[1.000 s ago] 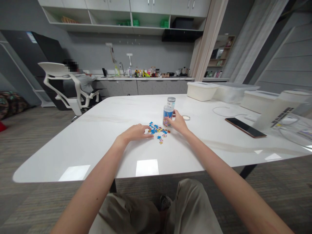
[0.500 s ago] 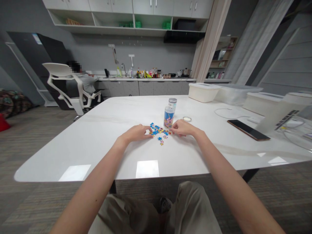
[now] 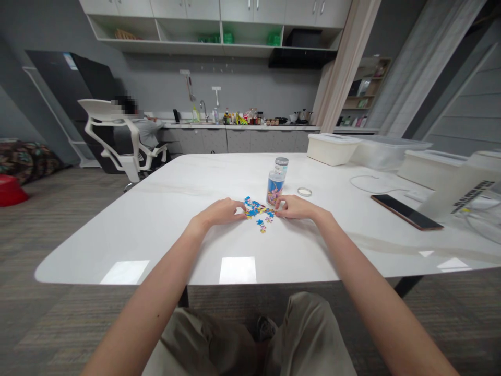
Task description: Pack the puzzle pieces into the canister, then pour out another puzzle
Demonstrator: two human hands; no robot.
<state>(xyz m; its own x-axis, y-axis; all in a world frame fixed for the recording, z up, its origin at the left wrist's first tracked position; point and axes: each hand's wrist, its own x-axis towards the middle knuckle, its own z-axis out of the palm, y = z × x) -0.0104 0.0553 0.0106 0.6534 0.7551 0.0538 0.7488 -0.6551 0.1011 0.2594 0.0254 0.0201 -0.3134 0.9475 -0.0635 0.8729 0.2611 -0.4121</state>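
Observation:
Small colourful jigsaw puzzle pieces [image 3: 254, 210], mostly blue with yellow and pink, lie in a loose pile on the white table. At the pile's left edge is my left hand [image 3: 225, 212], thumb and forefinger curved together around a piece at the rim. From the right, my right hand [image 3: 295, 207] pinches a piece at the pile's other edge; its fingertips partly hide it. Just behind stands an upright clear jar [image 3: 275, 187] with a blue and pink picture. A few pieces [image 3: 261, 226] lie apart, nearer me.
Behind the picture jar is another jar with a silver lid [image 3: 281, 163]. A ring-shaped lid [image 3: 304, 191] lies to the right. Farther right are a phone [image 3: 406, 211], a cable, a white jug-like container [image 3: 462, 183] and storage boxes [image 3: 332, 149]. A person sits beyond the white chair [image 3: 131, 141].
The view has shifted slightly, so the scene sits a little farther right. Both hands stay at the pile's edges, with only slight finger movement.

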